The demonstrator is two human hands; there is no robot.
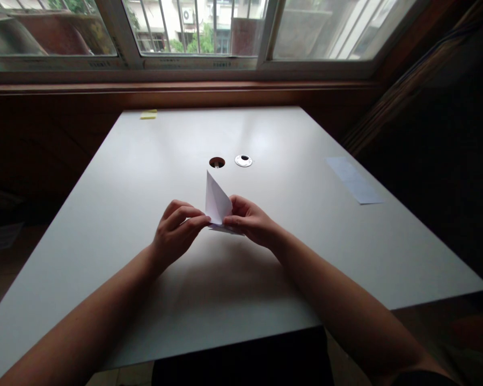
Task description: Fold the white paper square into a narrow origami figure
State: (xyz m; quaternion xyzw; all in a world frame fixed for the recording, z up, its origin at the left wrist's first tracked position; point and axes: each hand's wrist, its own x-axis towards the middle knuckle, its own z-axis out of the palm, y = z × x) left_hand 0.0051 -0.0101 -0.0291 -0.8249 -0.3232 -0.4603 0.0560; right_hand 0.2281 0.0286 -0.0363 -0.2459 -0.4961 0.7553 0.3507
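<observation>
A small piece of white folded paper (pixel 216 201) stands up in a pointed triangle above the middle of the white table (pixel 104 214). My left hand (pixel 177 228) pinches its lower left edge with curled fingers. My right hand (pixel 249 220) pinches the lower right edge, thumb and fingers pressed together. Both hands rest low, just above the tabletop, with the paper's base between them.
A round cable hole (pixel 217 162) and its loose white cap (pixel 243 160) lie just beyond the paper. A white paper strip (pixel 354 179) lies at the right side. A yellow sticky pad (pixel 148 114) sits at the far left corner. Windows run behind the table.
</observation>
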